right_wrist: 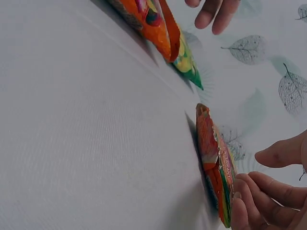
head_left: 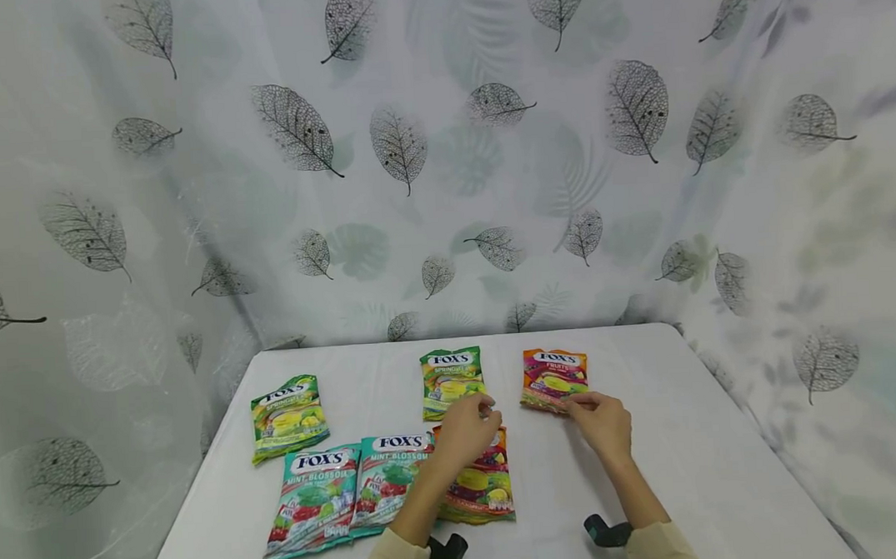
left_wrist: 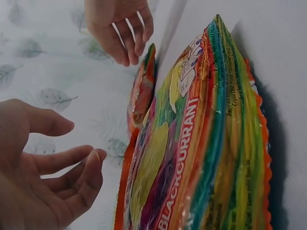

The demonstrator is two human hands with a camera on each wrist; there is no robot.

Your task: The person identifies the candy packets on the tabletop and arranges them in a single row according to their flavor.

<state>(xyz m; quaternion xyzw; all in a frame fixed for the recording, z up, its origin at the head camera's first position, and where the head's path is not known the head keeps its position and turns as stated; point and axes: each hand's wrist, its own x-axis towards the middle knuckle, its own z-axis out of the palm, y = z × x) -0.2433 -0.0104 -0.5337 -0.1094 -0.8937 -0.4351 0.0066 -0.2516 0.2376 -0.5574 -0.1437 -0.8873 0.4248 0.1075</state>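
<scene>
My right hand [head_left: 603, 425] is at the lower right corner of an orange-red Fox's Fruits candy bag [head_left: 553, 377] at the back right. In the right wrist view its thumb [right_wrist: 280, 152] stands apart from the loosely bent fingers, whose tips are right at the bag's edge. My left hand [head_left: 465, 429] hovers over a second Fruits candy bag [head_left: 475, 487], partly covering it, with thumb and fingers apart and nothing between them. Just beyond this hand lies a green Fox's candy bag [head_left: 451, 379], its lower corner hidden.
Two teal Mint Blossom candy bags [head_left: 315, 502] lie side by side at the front left, against the near Fruits bag. Another green candy bag [head_left: 287, 420] lies behind them. A leaf-patterned curtain [head_left: 444, 196] encloses the white table [head_left: 695, 435] at the back and sides.
</scene>
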